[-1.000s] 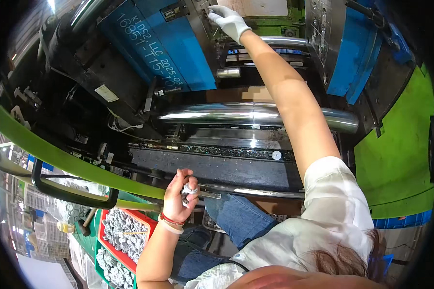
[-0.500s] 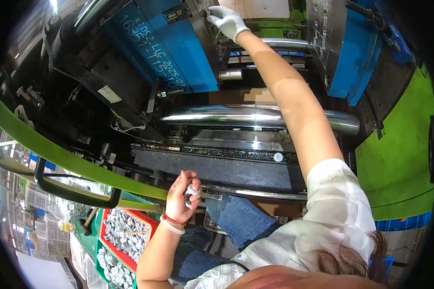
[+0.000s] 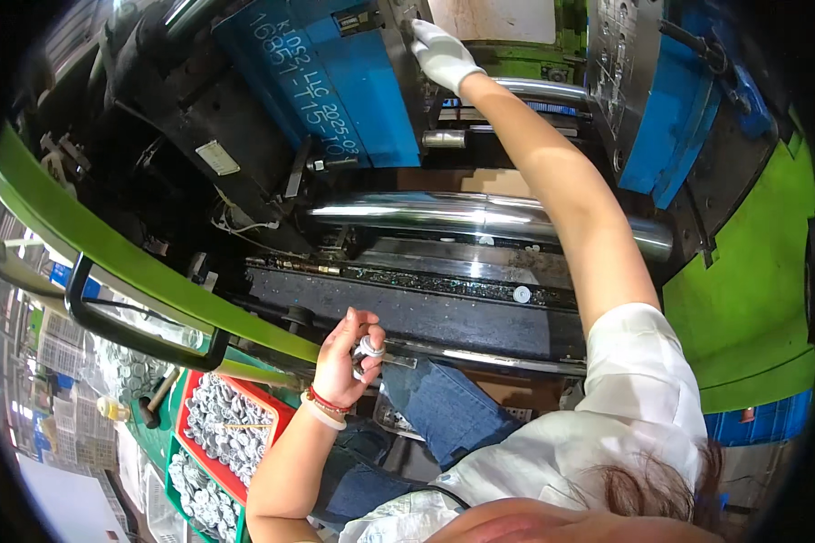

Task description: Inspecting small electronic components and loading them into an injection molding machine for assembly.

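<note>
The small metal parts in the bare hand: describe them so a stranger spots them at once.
Below the long shiny steel bar and dark machine bed, the left hand, bare with a red bracelet, grips small silvery metal parts. Similar parts fill the red crate, but only these are held.

Open gap above chrome bar (image 3: 480, 217)

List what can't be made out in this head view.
- What the gloved right hand touches: its fingers cover it.
- Exact shape of the small silvery parts in the left hand: too small, partly wrapped by fingers.
- Red crate contents: small, bent by the fisheye rim.
</note>
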The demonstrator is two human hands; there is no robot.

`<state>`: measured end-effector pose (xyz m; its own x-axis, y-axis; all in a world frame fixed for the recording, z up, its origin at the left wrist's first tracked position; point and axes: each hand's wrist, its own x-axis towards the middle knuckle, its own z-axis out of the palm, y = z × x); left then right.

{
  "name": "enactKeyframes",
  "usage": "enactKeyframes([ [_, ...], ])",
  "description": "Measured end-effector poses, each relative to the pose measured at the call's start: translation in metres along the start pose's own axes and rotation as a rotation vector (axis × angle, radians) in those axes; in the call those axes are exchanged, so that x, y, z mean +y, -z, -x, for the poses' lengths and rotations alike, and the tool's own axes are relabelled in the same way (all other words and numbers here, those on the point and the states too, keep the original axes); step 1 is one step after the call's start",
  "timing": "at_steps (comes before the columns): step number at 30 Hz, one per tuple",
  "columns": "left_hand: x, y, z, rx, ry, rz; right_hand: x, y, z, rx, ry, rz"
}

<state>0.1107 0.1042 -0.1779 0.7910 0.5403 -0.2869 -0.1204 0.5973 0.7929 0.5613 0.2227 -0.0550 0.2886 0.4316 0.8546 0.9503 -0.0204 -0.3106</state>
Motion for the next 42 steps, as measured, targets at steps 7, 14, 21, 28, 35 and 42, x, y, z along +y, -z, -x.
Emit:
enactKeyframes([
  [7, 0.003, 0.003, -0.002, -0.001, -0.127, -0.02, -0.12, 0.057, 0.098, -0.147, 0.366, -0.311],
  [14, 0.002, 0.004, -0.002, 0.024, -0.309, 0.052, -0.21, 0.07, 0.245, -1.39, -0.818, -1.161],
  [21, -0.003, -0.007, -0.001, 0.258, -0.478, -0.276, -0.224, 0.078, 0.246, -1.32, -0.727, -1.22],
  [28, -0.006, -0.006, -0.003, 0.315, -0.504, -0.217, -0.227, 0.072, 0.25, -0.996, -0.267, -1.149],
  [35, 0.003, 0.001, 0.001, -0.013, -0.246, 0.043, -0.219, 0.073, 0.238, -0.435, 0.31, -0.776],
  [42, 0.006, 0.003, 0.001, 0.02, -0.217, 0.013, -0.217, 0.076, 0.241, -0.428, 0.435, -0.648],
])
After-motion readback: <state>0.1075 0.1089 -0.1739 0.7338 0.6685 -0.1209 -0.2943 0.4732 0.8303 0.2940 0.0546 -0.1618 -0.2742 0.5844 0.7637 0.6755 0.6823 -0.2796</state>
